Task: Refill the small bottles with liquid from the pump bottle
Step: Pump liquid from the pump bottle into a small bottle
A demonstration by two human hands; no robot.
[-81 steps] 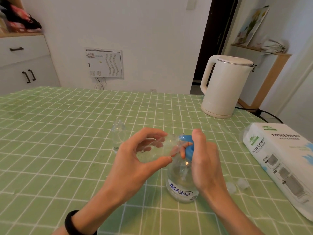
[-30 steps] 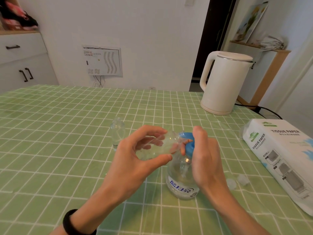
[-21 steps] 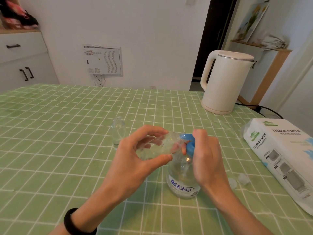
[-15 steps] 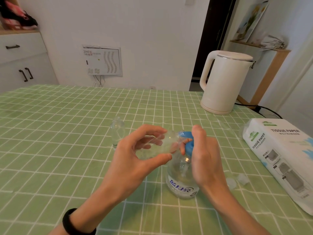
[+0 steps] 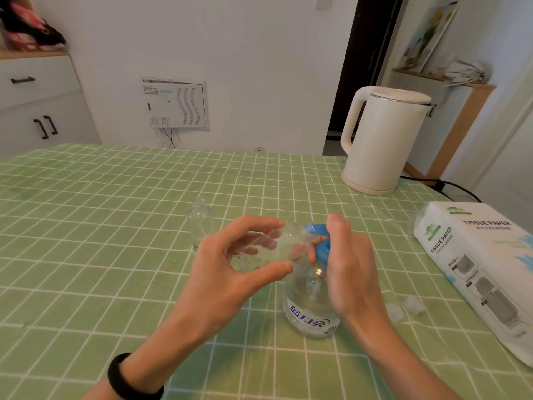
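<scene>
A clear pump bottle (image 5: 310, 310) with a blue pump head (image 5: 318, 241) and a blue-lettered label stands on the green checked tablecloth. My right hand (image 5: 347, 272) wraps the pump head, thumb on top. My left hand (image 5: 230, 272) holds a small clear bottle (image 5: 277, 245) tilted on its side, its mouth at the pump's spout. A second small clear bottle (image 5: 201, 223) stands upright and uncapped behind my left hand. Two small clear caps (image 5: 405, 308) lie to the right of the pump bottle.
A white electric kettle (image 5: 383, 140) stands at the table's far right, its cord trailing off the edge. A pack of tissue paper (image 5: 484, 272) lies along the right edge. White cabinets stand behind the table at far left.
Hardly anything differs: both hands keep their hold at the pump spout, and the pump head shifts up and down slightly between frames.
</scene>
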